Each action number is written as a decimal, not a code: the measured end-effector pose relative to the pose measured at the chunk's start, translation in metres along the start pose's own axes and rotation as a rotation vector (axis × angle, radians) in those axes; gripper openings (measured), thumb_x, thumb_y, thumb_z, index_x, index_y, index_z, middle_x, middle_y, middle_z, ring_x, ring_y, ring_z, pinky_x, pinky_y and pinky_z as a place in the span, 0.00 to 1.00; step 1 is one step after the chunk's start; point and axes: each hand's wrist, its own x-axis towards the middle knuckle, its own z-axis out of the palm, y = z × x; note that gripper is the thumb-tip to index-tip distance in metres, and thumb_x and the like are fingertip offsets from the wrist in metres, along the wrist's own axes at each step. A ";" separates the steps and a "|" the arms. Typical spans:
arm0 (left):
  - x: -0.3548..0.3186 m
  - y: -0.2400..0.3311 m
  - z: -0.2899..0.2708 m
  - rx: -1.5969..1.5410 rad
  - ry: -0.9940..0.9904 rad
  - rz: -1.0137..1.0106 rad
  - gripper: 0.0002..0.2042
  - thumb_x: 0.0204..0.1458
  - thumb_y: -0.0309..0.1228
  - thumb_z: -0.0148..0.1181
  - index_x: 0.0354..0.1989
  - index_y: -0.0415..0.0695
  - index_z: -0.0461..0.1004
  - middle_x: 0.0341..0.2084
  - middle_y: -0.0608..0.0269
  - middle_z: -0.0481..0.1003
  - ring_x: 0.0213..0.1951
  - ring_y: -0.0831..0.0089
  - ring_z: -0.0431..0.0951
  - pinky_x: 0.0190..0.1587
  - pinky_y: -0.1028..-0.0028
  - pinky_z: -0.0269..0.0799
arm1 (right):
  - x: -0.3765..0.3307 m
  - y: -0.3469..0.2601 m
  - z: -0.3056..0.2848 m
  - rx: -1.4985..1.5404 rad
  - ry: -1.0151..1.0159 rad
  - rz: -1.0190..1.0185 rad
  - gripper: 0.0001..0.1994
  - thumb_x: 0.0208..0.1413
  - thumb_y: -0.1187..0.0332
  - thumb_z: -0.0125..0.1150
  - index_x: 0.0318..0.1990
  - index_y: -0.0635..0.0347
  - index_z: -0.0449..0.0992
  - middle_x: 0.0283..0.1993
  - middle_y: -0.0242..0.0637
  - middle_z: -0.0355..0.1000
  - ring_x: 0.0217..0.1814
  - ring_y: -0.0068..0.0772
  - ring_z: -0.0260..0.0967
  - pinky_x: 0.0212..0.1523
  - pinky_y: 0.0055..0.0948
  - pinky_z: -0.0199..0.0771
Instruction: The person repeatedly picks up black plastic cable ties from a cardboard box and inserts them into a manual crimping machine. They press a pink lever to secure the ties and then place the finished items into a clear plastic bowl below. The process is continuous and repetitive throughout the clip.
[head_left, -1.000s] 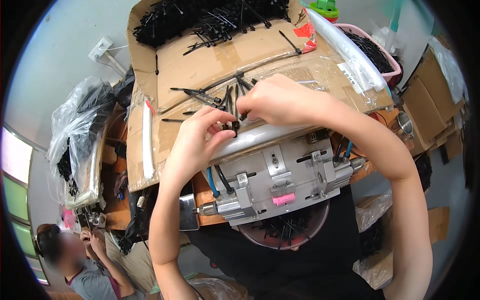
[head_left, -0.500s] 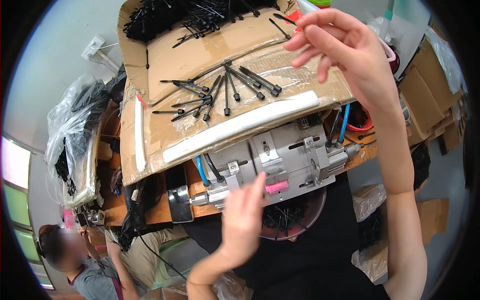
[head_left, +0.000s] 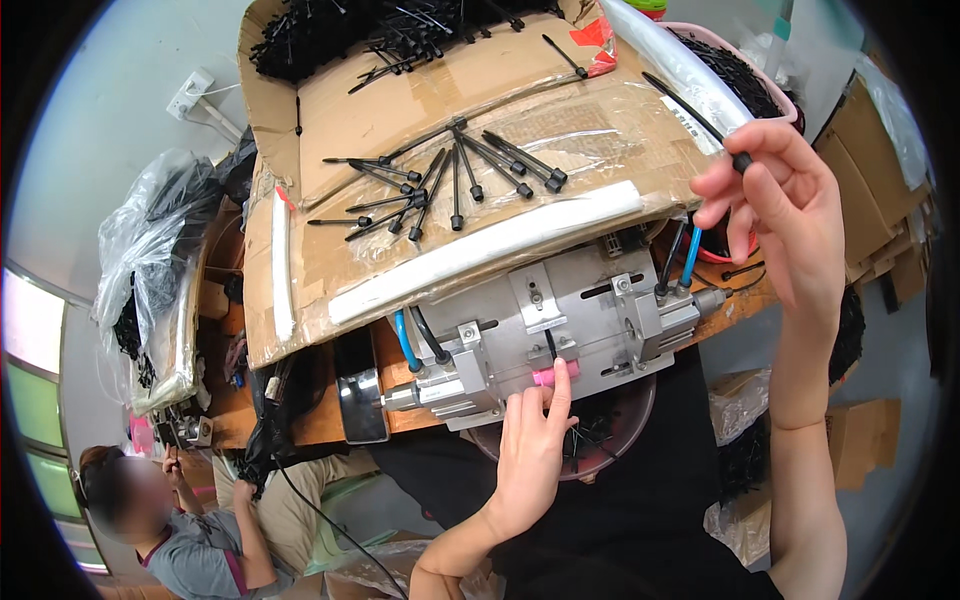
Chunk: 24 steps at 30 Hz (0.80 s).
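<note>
My right hand is raised at the right. Thumb and fingers pinch a thin black knob-ended rod by its head, its tail pointing up and left. My left hand is at the front of a metal clamping fixture. Its index finger is stretched out, the tip touching by a pink block; its other fingers are partly curled and the thumb is hidden. Another short black piece shows in the fixture's centre, just beyond that fingertip.
Several black rods lie fanned on a cardboard sheet behind the fixture, below a heap of more. A bowl of rods sits under the fixture. A phone lies left. Another person works at lower left.
My right hand has come down and right with the black rod. My left hand has moved right onto the fixture by the pink block. A black piece now shows at the fixture's centre.
</note>
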 end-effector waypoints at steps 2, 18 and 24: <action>0.000 0.000 -0.002 0.016 -0.017 -0.002 0.37 0.47 0.20 0.64 0.69 0.37 0.57 0.36 0.55 0.67 0.38 0.60 0.67 0.45 0.65 0.67 | -0.010 0.004 0.000 0.018 0.006 0.002 0.11 0.63 0.70 0.57 0.48 0.68 0.72 0.39 0.47 0.79 0.35 0.31 0.80 0.22 0.17 0.74; 0.153 -0.083 -0.098 0.442 0.456 -0.177 0.13 0.51 0.34 0.66 0.37 0.39 0.72 0.34 0.54 0.72 0.41 0.54 0.72 0.43 0.61 0.68 | -0.152 0.088 0.106 -0.627 -0.351 -0.039 0.34 0.49 0.78 0.67 0.65 0.69 0.61 0.23 0.38 0.66 0.25 0.36 0.68 0.27 0.35 0.70; 0.140 -0.079 -0.115 0.168 0.433 -0.153 0.08 0.51 0.31 0.65 0.33 0.40 0.74 0.27 0.58 0.71 0.33 0.62 0.71 0.37 0.65 0.67 | -0.149 0.083 0.109 -0.641 -0.368 0.024 0.33 0.51 0.76 0.65 0.66 0.69 0.60 0.23 0.38 0.67 0.26 0.37 0.70 0.27 0.35 0.70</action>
